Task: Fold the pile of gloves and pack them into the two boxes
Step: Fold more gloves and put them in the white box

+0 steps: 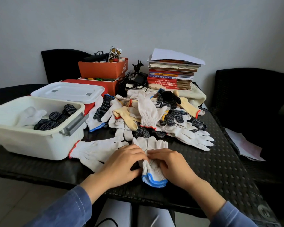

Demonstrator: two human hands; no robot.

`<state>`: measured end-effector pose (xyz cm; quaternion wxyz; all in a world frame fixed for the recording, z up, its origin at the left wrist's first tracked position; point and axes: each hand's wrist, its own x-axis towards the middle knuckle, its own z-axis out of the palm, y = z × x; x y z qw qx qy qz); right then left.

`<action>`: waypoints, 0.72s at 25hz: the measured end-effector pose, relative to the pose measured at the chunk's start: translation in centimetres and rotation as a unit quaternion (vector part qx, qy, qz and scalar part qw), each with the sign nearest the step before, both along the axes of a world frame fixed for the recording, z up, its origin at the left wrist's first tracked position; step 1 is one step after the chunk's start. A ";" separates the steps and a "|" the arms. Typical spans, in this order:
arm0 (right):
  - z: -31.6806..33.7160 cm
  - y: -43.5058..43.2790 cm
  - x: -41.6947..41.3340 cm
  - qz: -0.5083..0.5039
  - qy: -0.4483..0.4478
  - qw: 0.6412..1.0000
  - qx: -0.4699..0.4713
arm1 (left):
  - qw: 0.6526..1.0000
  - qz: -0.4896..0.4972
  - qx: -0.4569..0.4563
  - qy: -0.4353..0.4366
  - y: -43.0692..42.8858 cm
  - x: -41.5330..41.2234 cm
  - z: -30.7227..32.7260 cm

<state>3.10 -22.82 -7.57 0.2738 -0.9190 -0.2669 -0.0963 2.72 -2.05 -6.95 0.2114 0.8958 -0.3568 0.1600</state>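
- Both hands, left hand [120, 164] and right hand [170, 166], pinch a blue-cuffed white glove pair [155, 176] at the tabletop's [220, 169] near edge.
- Soft, light knit; likely best gripped at the ribbed cuff.
- Glove pile [151, 112] sits mid-tabletop; open white box [39, 145] at left edge.

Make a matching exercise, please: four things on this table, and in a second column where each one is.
Things: 1 blue-cuffed glove; 2 open box; 3 lidded box; 4 books.
Places: A stacked at the back right; B held by left hand and right hand; C behind the open box; D front left, gloves inside.
Pairs: 1-B; 2-D; 3-C; 4-A.
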 end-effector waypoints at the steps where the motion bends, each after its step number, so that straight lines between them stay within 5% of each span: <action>1: 0.0 -0.1 0.0 0.001 0.033 0.999 0.035 | 1.000 0.011 -0.026 0.008 -0.1 -0.1 -0.1; 8: 1.1 -0.5 -0.5 0.003 0.247 0.903 0.351 | 0.936 0.224 -0.244 0.123 -1.6 0.0 -0.1; 12: 0.1 0.4 0.3 -0.066 0.188 0.944 0.264 | 0.936 0.295 -0.164 0.096 -2.1 0.4 0.3; 18: -0.3 0.9 1.3 -0.096 0.138 0.951 0.259 | 0.975 0.110 -0.173 -0.090 -0.9 -0.4 1.2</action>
